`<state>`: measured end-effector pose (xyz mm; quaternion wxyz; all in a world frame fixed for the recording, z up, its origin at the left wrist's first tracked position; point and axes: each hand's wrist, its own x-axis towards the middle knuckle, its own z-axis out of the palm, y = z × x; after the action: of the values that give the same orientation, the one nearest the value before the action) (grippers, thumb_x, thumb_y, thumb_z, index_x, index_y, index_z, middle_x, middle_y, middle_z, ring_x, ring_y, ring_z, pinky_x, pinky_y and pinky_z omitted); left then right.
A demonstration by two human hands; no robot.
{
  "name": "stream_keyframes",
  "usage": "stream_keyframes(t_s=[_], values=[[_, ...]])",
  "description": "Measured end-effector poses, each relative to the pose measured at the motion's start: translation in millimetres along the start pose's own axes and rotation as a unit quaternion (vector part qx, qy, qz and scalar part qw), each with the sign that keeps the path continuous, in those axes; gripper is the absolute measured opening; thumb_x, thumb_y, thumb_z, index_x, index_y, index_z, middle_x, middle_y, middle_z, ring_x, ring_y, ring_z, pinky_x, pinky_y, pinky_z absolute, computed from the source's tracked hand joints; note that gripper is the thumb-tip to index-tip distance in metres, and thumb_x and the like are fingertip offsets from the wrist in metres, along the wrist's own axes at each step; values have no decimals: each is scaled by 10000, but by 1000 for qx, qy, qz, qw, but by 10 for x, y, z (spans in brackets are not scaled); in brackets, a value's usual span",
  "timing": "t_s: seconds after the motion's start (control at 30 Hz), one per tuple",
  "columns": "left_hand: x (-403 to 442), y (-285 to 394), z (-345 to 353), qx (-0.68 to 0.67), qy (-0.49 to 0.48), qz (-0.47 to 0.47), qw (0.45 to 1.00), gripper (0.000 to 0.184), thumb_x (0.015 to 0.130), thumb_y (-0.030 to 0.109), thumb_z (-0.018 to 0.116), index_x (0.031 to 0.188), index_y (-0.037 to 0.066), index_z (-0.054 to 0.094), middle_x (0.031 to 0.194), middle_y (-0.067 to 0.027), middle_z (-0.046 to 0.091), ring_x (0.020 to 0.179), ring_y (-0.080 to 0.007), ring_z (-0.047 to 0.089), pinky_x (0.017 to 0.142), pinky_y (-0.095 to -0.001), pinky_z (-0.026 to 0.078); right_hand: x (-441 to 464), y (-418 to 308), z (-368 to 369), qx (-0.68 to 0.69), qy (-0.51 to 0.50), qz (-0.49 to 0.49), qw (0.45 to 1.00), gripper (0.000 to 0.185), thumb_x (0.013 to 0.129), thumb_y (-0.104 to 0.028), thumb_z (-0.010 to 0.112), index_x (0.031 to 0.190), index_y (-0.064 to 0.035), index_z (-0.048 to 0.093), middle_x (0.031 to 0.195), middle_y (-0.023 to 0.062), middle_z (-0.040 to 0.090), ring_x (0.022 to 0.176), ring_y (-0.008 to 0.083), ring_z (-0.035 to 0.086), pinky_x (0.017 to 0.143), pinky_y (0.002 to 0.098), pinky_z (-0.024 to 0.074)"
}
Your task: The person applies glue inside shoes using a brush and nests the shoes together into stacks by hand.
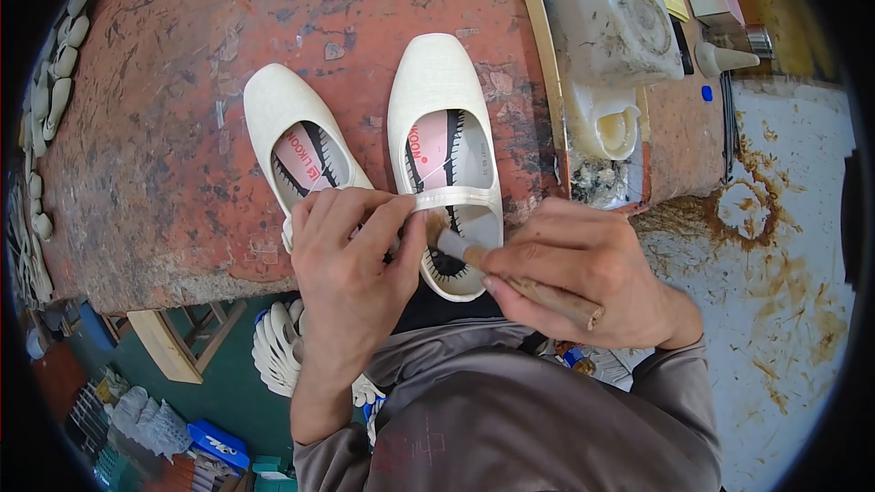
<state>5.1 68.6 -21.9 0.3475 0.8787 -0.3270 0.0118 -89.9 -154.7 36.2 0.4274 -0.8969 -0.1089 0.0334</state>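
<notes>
the person's left hand [355, 246] is pinched in, thumb and forefinger brought together on the narrow off-white strap [465, 195] at its left end; the other fingers curl above the tabletop. the right hand [583, 269] is clamped around a slim brush with a light wooden handle [547, 297], gripping it between thumb and fingers. the brush head points left into the opening of the shoe, on the near side of the strap, close to the left thumb; whether the bristles touch the shoe cannot be told.

that strap crosses the off-white square-toed shoe [437, 68] on the right, which has a pink insole with red lettering and dark stitched zigzag edging inside; its heel lies toward the person, at the near table edge. a matching off-white shoe [278, 96] sits to its left, angled, its near end partly behind the left hand.

both stand on a worn red-brown tabletop [182, 155], scuffed and spotted with dark stains. at the far right are a grimy whitish plastic container [602, 18], a white round-mouthed vessel [618, 132] with yellowish matter inside, a white conical nozzle [725, 60] and a small blue cap [707, 93]. pale elongated pieces [64, 64] line the left edge.

below on the near left, a pale wooden frame [164, 346] stands on a green floor [223, 374]. to the right lies a pale, brown-stained surface [775, 310].
</notes>
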Motion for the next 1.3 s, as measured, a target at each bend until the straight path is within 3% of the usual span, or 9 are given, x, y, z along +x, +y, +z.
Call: stream_keyframes(t_s=[0.17, 0.33, 0.43, 0.63, 0.73, 0.93, 1.1, 1.2, 1.3], values=[[2, 6, 48, 7, 6, 18, 1000, 243, 772, 11, 916, 994, 70, 836, 929, -48, 744, 873, -264, 702, 825, -418, 522, 87, -26, -159, 11, -150, -43, 988, 219, 836, -112, 826, 1020, -4, 780, 856, 72, 628, 801, 292, 653, 736, 388, 562], [-36, 5, 61, 7, 0, 24, 1000, 264, 806, 38, 898, 1052, 64, 804, 958, -40, 702, 897, -267, 676, 873, -457, 495, 145, -30, -119, -95, -16, -59, 994, 260, 794, -129, 851, 1016, -12, 780, 871, 52, 614, 778, 239, 624, 631, 351, 537], [-32, 35, 43, 15, 4, 11, 1000, 258, 786, 12, 896, 1023, 63, 808, 951, -50, 727, 886, -273, 698, 845, -435, 518, 57, 65, 47, -126, 42, -95, 987, 310, 772, -32, 869, 1059, 50, 786, 878, 68, 667, 716, 228, 614, 584, 335, 520], [8, 94, 134, 19, 13, 26, 999, 239, 800, 28, 887, 1016, 55, 788, 952, -54, 708, 887, -280, 682, 858, -451, 508, 67, 326, 461, -374, 134, -131, 908, 392, 798, -91, 873, 1139, 80, 783, 848, 42, 633, 695, 196, 585, 535, 309, 453], [18, 130, 130, 28, 5, 26, 999, 226, 818, 44, 881, 1020, 52, 779, 952, -54, 692, 889, -285, 669, 884, -468, 497, 78, 282, 473, -367, 133, -87, 917, 381, 779, -122, 784, 1095, 90, 776, 874, 39, 610, 789, 180, 589, 578, 291, 485], [3, 81, 47, 36, 7, 16, 999, 226, 807, 17, 891, 1014, 57, 809, 930, -66, 733, 872, -287, 704, 835, -436, 525, -376, -299, 168, -211, 0, -79, 974, 444, 779, -111, 821, 1160, 107, 758, 873, 32, 615, 787, 160, 598, 546, 283, 512], [-10, 61, -22, 24, -12, 6, 1000, 220, 842, 18, 887, 1050, 39, 818, 949, -87, 745, 879, -297, 711, 818, -426, 537, 65, 276, 513, -221, 123, -113, 961, 506, 840, -168, 890, 1273, 64, 768, 893, 57, 643, 758, 190, 604, 539, 319, 478], [28, 62, -127, -2, -44, 5, 999, 238, 856, 0, 869, 1088, 26, 819, 1009, -104, 770, 916, -304, 729, 837, -417, 562, -39, 198, 514, -248, 100, -116, 956, 594, 684, -120, 746, 1226, 122, 735, 925, 69, 623, 905, 209, 641, 599, 294, 544], [-32, -67, -345, 2, -2, -33, 999, 303, 893, -50, 783, 1190, 8, 802, 1092, -144, 787, 980, -326, 754, 890, -418, 586, -260, -146, 269, -198, 86, -86, 973, 425, 780, -110, 814, 1137, 116, 764, 837, 34, 591, 771, 180, 610, 543, 277, 507]])
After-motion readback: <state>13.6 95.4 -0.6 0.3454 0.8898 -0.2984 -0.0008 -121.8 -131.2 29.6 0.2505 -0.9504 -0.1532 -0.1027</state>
